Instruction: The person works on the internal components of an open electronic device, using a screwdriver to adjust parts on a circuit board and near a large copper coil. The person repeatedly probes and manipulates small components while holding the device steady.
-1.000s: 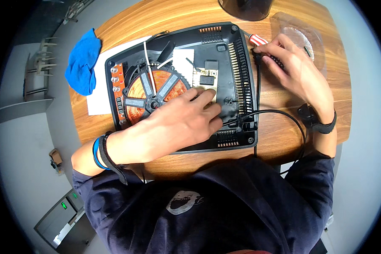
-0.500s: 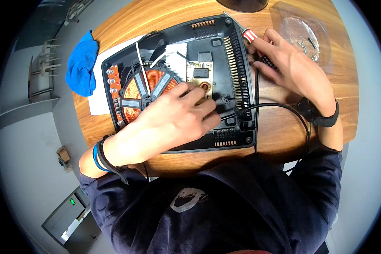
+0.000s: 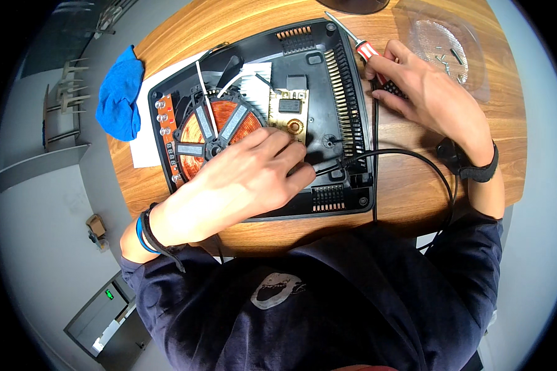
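Note:
An opened black appliance housing (image 3: 322, 80) holds a copper coil (image 3: 240, 119), a circuit board (image 3: 279, 116) with a small toroidal inductor, a silver heatsink (image 3: 260, 83) and an orange display board (image 3: 164, 110). My left hand (image 3: 250, 173) lies over the coil's lower part and the board, fingers curled; what they grip is hidden. My right hand (image 3: 424, 93) is closed on a red, white and black screwdriver (image 3: 367, 51) at the housing's right side, its shaft pointing up-left past the upper corner. A black power cable (image 3: 418, 157) runs out of the housing beneath my right hand.
The wooden table (image 3: 507, 161) carries a blue cloth (image 3: 119, 93) and a white paper (image 3: 147, 157) at left, a clear plastic tray (image 3: 483, 62) with several screws at upper right, and a dark round object (image 3: 354, 5) at the top edge.
The screwdriver has risen from beside the cable, showing more handle and shaft. My left hand has shifted a little downward, uncovering the toroidal inductor. The view has shifted slightly.

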{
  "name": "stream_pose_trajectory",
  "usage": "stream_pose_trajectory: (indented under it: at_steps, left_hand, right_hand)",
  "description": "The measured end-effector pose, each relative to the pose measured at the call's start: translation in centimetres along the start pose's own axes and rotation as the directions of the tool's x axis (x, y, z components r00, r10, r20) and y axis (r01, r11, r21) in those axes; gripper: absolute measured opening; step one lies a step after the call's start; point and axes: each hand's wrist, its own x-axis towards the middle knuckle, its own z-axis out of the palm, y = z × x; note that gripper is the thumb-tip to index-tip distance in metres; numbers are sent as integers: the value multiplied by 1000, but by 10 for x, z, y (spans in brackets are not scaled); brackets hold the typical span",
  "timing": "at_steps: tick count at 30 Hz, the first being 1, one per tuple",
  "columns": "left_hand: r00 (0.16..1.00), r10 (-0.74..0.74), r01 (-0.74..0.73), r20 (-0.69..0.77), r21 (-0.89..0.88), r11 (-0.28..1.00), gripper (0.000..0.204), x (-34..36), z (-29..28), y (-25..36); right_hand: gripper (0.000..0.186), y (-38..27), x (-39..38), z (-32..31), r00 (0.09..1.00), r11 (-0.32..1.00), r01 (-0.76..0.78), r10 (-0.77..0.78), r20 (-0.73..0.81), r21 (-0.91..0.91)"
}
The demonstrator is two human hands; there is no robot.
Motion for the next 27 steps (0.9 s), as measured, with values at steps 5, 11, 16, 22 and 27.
stream_pose_trajectory:
  at_steps: [5, 11, 16, 22, 27]
  left_hand:
    - [1000, 17, -17, -21, -20, 1000, 30, -3, 1, 3]
    - [999, 29, -30, -44, -22, 999, 29, -2, 1, 5]
    - [998, 46, -46, -40, -9, 999, 29, -1, 2, 4]
    - [996, 41, -44, -80, -33, 998, 30, 2, 11, 4]
    - [999, 30, -31, -27, -39, 999, 30, 4, 12, 5]
  right_hand:
    - [35, 2, 2, -2, 999, 999, 28, -28, 26, 15]
    - [36, 2, 2, -1, 999, 1000, 30, -30, 24, 9]
    - [36, 2, 2, -1, 999, 1000, 22, -22, 27, 19]
    - [35, 2, 2, -2, 999, 999, 18, -19, 47, 32]
    - [34, 1, 3, -2, 999, 999, 12, -14, 45, 42]
